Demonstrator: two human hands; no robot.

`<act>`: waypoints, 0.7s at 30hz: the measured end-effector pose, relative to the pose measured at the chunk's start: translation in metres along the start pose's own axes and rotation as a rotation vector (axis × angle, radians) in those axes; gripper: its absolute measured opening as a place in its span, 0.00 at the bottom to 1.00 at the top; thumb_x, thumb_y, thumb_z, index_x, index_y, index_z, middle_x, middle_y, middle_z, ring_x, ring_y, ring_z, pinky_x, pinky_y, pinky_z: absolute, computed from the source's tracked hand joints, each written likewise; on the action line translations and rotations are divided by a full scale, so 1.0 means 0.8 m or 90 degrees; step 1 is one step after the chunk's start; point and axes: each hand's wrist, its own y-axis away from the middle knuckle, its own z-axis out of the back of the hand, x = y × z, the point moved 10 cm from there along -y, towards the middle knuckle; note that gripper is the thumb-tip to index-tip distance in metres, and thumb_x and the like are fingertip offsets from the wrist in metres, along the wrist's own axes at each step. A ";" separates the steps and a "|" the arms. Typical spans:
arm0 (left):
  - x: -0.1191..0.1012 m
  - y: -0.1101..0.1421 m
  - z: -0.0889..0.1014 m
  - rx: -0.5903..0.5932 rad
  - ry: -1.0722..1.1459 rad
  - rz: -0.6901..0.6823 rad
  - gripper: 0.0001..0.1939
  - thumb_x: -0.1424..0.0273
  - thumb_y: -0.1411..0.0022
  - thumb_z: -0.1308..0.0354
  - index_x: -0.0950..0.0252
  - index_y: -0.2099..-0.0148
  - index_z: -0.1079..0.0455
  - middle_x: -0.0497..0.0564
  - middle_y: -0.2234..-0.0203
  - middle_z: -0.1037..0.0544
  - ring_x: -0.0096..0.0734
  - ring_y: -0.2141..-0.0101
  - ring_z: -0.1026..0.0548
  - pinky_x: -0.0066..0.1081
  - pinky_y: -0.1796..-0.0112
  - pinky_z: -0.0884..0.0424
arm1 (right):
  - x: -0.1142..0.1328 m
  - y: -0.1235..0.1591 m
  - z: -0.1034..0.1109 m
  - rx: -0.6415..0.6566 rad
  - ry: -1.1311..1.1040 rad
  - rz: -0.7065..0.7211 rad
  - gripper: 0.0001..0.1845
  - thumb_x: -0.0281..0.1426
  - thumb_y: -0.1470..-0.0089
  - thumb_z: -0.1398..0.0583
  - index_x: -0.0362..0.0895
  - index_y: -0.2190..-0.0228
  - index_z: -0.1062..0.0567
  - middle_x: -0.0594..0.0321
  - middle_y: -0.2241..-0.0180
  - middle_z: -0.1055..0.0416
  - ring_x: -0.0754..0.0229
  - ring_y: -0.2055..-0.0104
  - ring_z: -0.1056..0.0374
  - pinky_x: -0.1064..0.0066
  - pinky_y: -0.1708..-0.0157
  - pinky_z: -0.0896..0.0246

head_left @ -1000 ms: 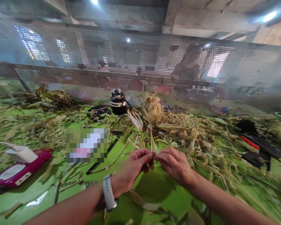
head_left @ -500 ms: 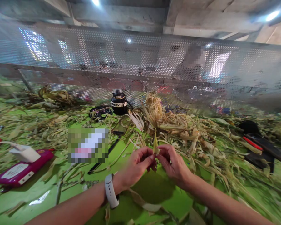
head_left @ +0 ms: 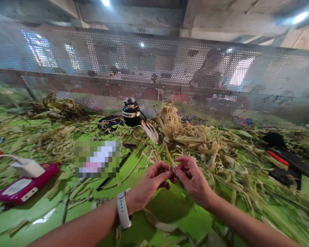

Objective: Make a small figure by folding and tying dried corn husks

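A narrow, pale green-yellow strip of corn husk (head_left: 169, 157) stands up between my two hands, its tip leaning a little left. My left hand (head_left: 153, 180), with a white watch strap on the wrist, pinches its lower end between thumb and forefinger. From the other side my right hand (head_left: 192, 178) grips the same strip near its base, fingertips almost touching the left ones. The very bottom of the strip is hidden by my fingers. Just beyond lies a bundle of dried corn husks (head_left: 168, 120) with curled, shredded ends.
Husk scraps cover much of the green table (head_left: 170, 209). A black jar (head_left: 131, 113) stands at the back before a perforated metal screen (head_left: 154, 61). At left lie a purple power strip (head_left: 25, 185) and a blurred-out phone-like object (head_left: 98, 159); black-and-red tools (head_left: 280, 157) lie right.
The husk strip has tilted leftward at its tip. My right fingers have shifted slightly around its base, and my left hand has edged a little to the right.
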 end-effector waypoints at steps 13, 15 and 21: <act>0.008 -0.005 0.012 -0.043 0.080 0.042 0.13 0.69 0.56 0.31 0.67 0.70 0.31 0.44 0.77 0.27 0.19 0.77 0.31 0.23 0.72 0.39 | 0.017 -0.001 0.005 0.007 0.195 0.118 0.07 0.31 0.42 0.45 0.45 0.61 0.33 0.67 0.76 0.34 0.66 0.77 0.38 0.76 0.77 0.41; 0.011 -0.005 0.013 -0.047 0.099 0.052 0.13 0.69 0.57 0.30 0.67 0.71 0.31 0.44 0.78 0.27 0.18 0.78 0.32 0.22 0.73 0.39 | 0.034 0.003 0.002 0.022 0.270 0.231 0.05 0.29 0.43 0.43 0.46 0.63 0.30 0.64 0.73 0.31 0.65 0.73 0.35 0.75 0.73 0.38; 0.015 -0.001 0.006 -0.029 0.114 0.071 0.14 0.69 0.57 0.31 0.68 0.70 0.31 0.45 0.78 0.26 0.20 0.77 0.30 0.22 0.74 0.39 | 0.043 0.011 0.002 0.009 0.358 0.352 0.05 0.28 0.41 0.45 0.47 0.63 0.29 0.61 0.70 0.29 0.63 0.68 0.31 0.73 0.68 0.35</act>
